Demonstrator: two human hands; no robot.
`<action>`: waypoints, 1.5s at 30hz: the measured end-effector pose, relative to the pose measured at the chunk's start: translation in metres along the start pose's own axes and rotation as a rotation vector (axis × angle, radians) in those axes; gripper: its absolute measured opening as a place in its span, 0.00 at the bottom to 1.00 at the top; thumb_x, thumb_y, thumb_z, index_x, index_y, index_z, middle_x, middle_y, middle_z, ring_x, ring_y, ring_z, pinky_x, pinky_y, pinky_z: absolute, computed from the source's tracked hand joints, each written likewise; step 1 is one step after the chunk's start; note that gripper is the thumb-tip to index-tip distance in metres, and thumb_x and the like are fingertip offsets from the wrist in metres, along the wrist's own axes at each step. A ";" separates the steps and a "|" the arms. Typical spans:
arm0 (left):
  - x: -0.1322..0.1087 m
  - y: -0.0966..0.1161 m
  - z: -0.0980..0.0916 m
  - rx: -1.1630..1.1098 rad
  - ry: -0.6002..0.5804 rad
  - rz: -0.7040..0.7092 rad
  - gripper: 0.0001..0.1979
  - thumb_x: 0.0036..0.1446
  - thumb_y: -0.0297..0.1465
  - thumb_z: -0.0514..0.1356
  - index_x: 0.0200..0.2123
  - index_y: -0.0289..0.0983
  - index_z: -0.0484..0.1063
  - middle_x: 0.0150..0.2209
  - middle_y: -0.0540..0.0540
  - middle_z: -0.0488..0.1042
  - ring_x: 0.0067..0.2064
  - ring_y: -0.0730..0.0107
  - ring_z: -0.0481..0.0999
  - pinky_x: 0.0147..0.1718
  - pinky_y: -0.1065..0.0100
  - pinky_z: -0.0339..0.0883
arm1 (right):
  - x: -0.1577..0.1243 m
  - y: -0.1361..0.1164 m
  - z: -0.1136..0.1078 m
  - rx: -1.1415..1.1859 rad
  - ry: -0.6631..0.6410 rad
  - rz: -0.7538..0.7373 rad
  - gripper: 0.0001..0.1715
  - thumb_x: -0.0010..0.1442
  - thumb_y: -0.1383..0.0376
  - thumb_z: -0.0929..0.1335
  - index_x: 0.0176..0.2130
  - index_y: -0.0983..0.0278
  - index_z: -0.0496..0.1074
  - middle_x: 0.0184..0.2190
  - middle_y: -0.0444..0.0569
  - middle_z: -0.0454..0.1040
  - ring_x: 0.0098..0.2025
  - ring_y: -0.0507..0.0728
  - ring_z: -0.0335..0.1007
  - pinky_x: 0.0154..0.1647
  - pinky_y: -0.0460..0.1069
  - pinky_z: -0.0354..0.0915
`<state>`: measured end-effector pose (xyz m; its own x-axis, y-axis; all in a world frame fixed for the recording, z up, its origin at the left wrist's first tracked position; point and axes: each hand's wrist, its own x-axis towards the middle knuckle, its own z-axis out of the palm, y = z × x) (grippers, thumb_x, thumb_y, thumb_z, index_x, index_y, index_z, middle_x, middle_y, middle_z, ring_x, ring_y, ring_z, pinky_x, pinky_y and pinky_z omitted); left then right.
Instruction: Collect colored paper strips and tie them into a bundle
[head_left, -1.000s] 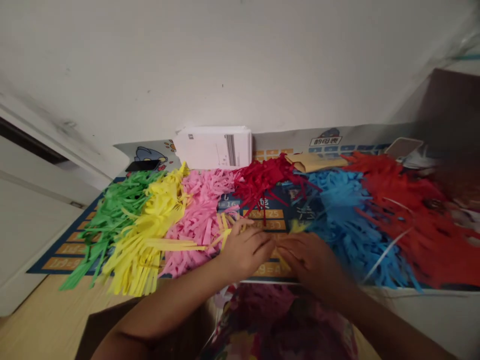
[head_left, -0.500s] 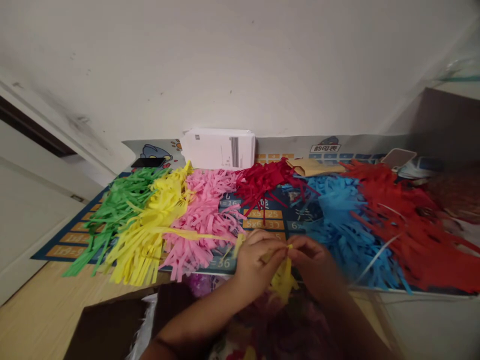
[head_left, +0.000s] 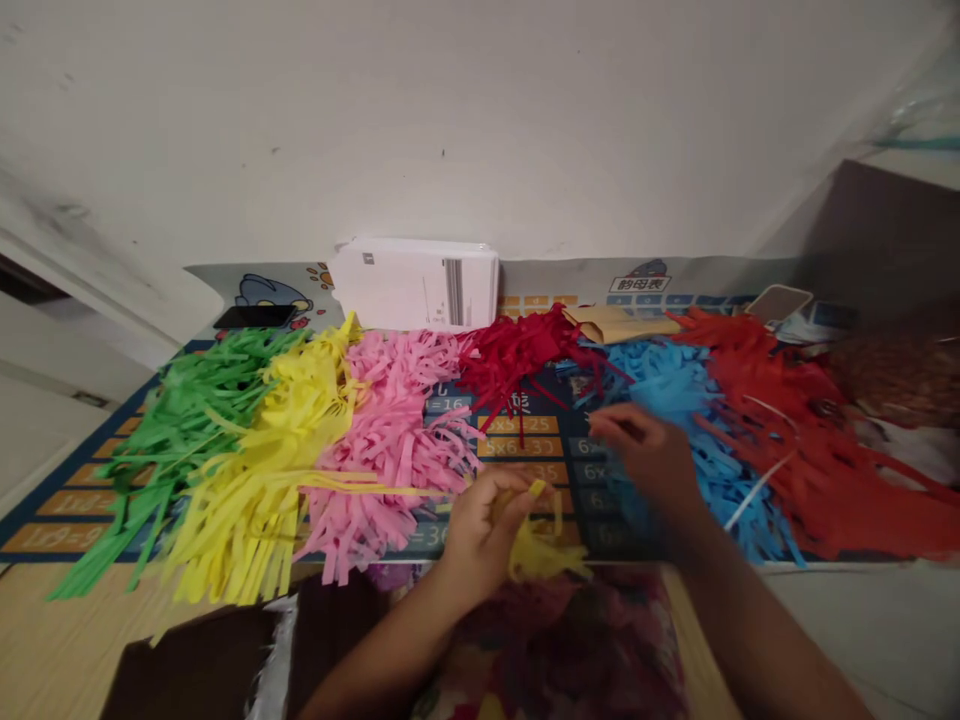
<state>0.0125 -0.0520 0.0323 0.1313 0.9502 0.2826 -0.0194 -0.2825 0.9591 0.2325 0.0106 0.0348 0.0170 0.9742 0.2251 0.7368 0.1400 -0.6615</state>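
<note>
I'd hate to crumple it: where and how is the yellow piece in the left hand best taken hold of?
Probably pinch its yellow tip from the upper right: it juts from the grip of the left hand, while loose fringe spreads below.

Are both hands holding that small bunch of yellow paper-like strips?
No, only the left hand holds the yellow bunch; the right hand is apart from it, near the fringed blue paper-like pile.

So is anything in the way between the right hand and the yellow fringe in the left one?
Nothing visible is. The left hand holds the yellow fringe, and between it and the right hand only the printed mat shows below. Blue fringe lies around the right hand, not across that gap.
</note>
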 end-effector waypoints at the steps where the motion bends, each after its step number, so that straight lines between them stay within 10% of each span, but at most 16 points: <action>1: 0.000 0.000 -0.001 -0.109 -0.021 -0.069 0.11 0.66 0.39 0.57 0.36 0.38 0.68 0.32 0.45 0.80 0.33 0.69 0.79 0.34 0.68 0.71 | 0.019 0.011 -0.003 -0.258 -0.083 0.003 0.14 0.65 0.61 0.63 0.39 0.61 0.78 0.38 0.49 0.79 0.41 0.57 0.74 0.43 0.51 0.66; 6: 0.006 -0.001 0.003 -0.309 -0.077 -0.255 0.18 0.60 0.47 0.61 0.32 0.37 0.67 0.22 0.53 0.71 0.21 0.77 0.68 0.23 0.74 0.63 | 0.075 0.045 0.006 -0.526 -0.262 -0.017 0.10 0.60 0.67 0.68 0.41 0.64 0.79 0.41 0.53 0.80 0.44 0.59 0.75 0.44 0.50 0.65; 25: 0.006 -0.022 0.026 -0.156 -0.137 -0.282 0.17 0.62 0.44 0.58 0.30 0.36 0.70 0.25 0.51 0.69 0.25 0.76 0.66 0.27 0.72 0.60 | 0.083 0.018 0.022 -0.703 -0.322 0.068 0.16 0.62 0.70 0.62 0.45 0.72 0.76 0.43 0.67 0.78 0.46 0.66 0.76 0.42 0.54 0.66; 31: 0.010 -0.027 0.019 -0.379 0.021 -0.453 0.20 0.51 0.48 0.67 0.29 0.36 0.71 0.26 0.51 0.71 0.29 0.73 0.70 0.32 0.71 0.63 | 0.030 -0.002 -0.001 -0.496 -0.278 -0.099 0.11 0.64 0.66 0.64 0.42 0.64 0.75 0.42 0.53 0.79 0.45 0.59 0.75 0.45 0.51 0.67; 36: 0.015 -0.033 0.025 -0.631 0.021 -0.716 0.21 0.41 0.44 0.73 0.28 0.35 0.71 0.25 0.52 0.71 0.27 0.75 0.68 0.30 0.72 0.60 | -0.038 -0.011 0.027 -0.144 -0.037 -0.370 0.13 0.64 0.69 0.62 0.38 0.63 0.76 0.37 0.52 0.79 0.39 0.57 0.75 0.42 0.51 0.70; 45: 0.019 -0.034 0.020 -0.521 0.062 -0.657 0.22 0.41 0.46 0.73 0.26 0.35 0.71 0.24 0.53 0.70 0.27 0.76 0.68 0.32 0.72 0.63 | -0.042 0.023 0.036 -0.076 0.037 -0.163 0.11 0.63 0.66 0.63 0.40 0.64 0.75 0.36 0.52 0.79 0.38 0.59 0.75 0.40 0.52 0.70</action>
<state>0.0355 -0.0268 0.0050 0.2216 0.9102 -0.3500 -0.4150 0.4128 0.8108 0.2238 -0.0210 -0.0156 -0.0826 0.9324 0.3518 0.7807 0.2800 -0.5587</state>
